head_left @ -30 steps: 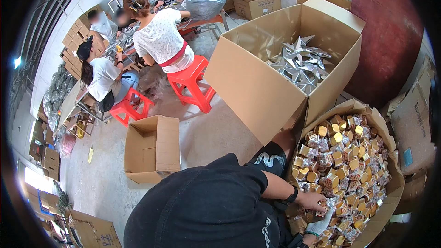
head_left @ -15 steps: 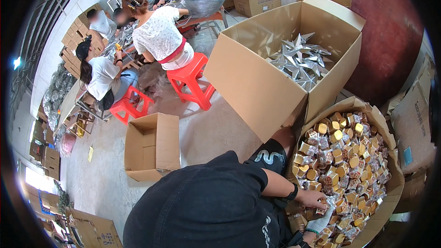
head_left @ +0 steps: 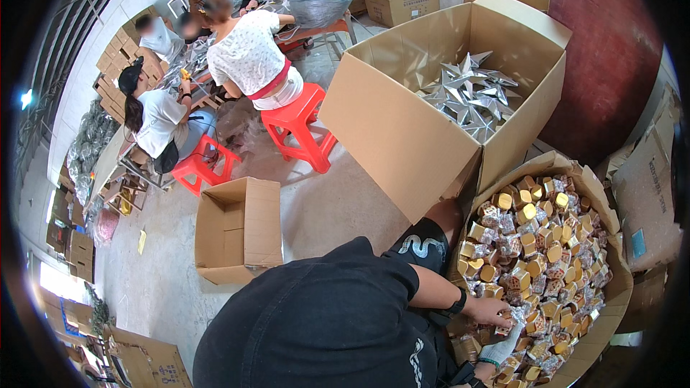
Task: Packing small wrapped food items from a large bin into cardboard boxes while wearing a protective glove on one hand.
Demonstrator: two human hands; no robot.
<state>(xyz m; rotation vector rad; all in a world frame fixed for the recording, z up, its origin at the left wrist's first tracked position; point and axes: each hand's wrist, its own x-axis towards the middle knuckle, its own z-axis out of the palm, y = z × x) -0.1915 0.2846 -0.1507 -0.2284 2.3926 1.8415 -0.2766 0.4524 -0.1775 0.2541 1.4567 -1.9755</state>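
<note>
At lower right of the frame, a bare left hand point(head_left: 489, 311) pinches a small wrapped piece point(head_left: 506, 321) above a carton point(head_left: 618, 304) heaped with gold-topped pieces point(head_left: 553, 252). The gloved right hand point(head_left: 501, 350) is just beside it, its grip impossible to tell. Silver stars point(head_left: 472, 93) lie in a box point(head_left: 399, 136) at upper right; at upper left, a co-worker point(head_left: 248, 54) sits on a red stool point(head_left: 302, 116).

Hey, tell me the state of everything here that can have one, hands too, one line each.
Left hand: bare, fingers bent at a wrapped piece, grip unclear
Right hand: gloved, grip unclear
Nearest carton: open, heaped with wrapped pieces
Large carton: open, partly filled with silver stars
Small floor carton: open
Left red stool: occupied
Right red stool: occupied
Grey plastic bag: bulging
</note>
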